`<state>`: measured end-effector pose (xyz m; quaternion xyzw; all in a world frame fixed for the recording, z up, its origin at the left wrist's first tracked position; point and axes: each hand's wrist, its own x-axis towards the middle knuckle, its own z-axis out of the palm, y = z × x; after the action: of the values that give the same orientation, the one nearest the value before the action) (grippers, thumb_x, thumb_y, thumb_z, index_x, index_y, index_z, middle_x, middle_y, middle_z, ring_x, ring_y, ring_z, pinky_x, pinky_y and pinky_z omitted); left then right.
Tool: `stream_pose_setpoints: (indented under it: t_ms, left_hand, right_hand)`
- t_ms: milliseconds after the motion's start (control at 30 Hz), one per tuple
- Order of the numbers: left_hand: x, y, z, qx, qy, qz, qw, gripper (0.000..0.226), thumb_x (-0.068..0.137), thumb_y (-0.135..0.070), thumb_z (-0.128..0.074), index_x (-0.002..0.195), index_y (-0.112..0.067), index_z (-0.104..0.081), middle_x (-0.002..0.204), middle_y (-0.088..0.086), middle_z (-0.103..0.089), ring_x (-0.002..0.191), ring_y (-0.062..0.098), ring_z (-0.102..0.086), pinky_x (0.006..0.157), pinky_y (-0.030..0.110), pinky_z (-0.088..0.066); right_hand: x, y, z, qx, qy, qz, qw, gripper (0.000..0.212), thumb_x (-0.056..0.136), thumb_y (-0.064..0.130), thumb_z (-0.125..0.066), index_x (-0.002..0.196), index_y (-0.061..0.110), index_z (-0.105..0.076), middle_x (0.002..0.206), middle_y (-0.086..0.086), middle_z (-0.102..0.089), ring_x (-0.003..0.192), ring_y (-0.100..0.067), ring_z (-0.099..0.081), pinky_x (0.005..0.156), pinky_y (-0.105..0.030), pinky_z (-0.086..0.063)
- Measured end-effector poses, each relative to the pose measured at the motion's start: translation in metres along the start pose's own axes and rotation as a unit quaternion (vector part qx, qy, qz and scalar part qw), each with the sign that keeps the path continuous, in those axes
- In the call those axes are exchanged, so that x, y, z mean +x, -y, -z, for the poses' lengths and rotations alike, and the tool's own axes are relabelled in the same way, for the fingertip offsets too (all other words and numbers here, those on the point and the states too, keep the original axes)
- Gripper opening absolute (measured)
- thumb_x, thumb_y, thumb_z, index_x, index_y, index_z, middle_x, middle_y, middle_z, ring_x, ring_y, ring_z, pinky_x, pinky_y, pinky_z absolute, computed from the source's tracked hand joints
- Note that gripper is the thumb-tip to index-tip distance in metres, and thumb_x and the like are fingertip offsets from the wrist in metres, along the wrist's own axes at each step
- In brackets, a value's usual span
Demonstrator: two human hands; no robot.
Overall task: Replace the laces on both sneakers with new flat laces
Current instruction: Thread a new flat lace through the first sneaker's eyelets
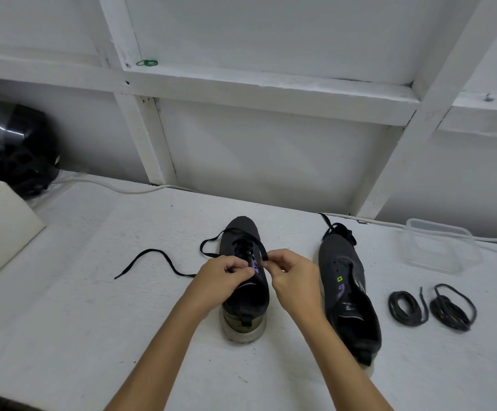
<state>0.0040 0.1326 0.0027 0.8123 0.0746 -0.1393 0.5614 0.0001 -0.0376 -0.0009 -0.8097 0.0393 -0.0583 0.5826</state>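
Two sneakers on the table (pixel 99 307), toes pointing away. Left sneaker (pixel 242 298) sits center w/ both hands over its tongue, flat lace (pixel 158 258) trailing off to its left. Right sneaker (pixel 348 295) just beside it. Two coiled laces (pixel 431 307) further right, plastic container (pixel 440 247) behind those, near the wall.

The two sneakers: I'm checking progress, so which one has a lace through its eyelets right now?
The left sneaker, the one under both hands. A flat black lace runs through its eyelets and trails left; the right sneaker shows bare eyelets.
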Motion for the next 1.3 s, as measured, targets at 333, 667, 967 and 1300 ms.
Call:
stream_pose_setpoints:
  t_ms: [333, 667, 967, 1300]
  left_hand:
    - [-0.004, -0.005, 0.001, 0.021, -0.003, -0.018, 1.000, 0.007, 0.086, -0.040, -0.075, 0.092, -0.039, -0.071, 0.096, -0.015, -0.071, 0.085, -0.009, -0.063, 0.075, 0.013, -0.046]
    - [-0.004, -0.003, -0.005, 0.140, -0.071, -0.115, 0.981, 0.018, 0.084, -0.028, -0.079, 0.102, -0.028, -0.078, 0.088, -0.008, -0.060, 0.072, -0.006, -0.056, 0.066, 0.005, -0.040]
    - [-0.009, -0.006, -0.008, 0.175, -0.089, -0.164, 0.967, 0.006, 0.090, -0.025, -0.071, 0.084, -0.027, -0.072, 0.091, -0.013, -0.059, 0.081, 0.002, -0.059, 0.074, 0.018, -0.049]
    - [-0.018, -0.016, 0.024, 0.081, -0.004, -0.155, 0.985, 0.016, 0.097, -0.023, -0.063, 0.085, -0.034, -0.068, 0.102, -0.018, -0.066, 0.099, 0.000, -0.062, 0.086, 0.019, -0.045]
  right_hand:
    - [0.002, -0.006, -0.005, -0.039, 0.006, 0.065, 0.997, 0.018, 0.087, 0.004, -0.073, 0.089, 0.020, -0.081, 0.079, 0.016, -0.075, 0.077, -0.002, -0.070, 0.069, -0.017, -0.054]
    - [-0.005, -0.017, -0.007, 0.087, 0.033, -0.034, 0.995, 0.011, 0.091, 0.023, -0.074, 0.091, 0.033, -0.079, 0.091, 0.014, -0.078, 0.094, -0.003, -0.072, 0.083, -0.030, -0.059]
    - [-0.027, -0.022, -0.011, 0.116, 0.072, -0.012, 0.991, 0.030, 0.095, 0.027, -0.070, 0.108, 0.054, -0.070, 0.115, 0.026, -0.071, 0.115, 0.002, -0.064, 0.094, -0.023, -0.055]
    - [-0.033, -0.028, -0.019, 0.108, 0.034, -0.035, 0.993, 0.024, 0.105, 0.027, -0.053, 0.110, 0.033, -0.076, 0.101, 0.016, -0.076, 0.098, -0.001, -0.070, 0.078, -0.012, -0.052]
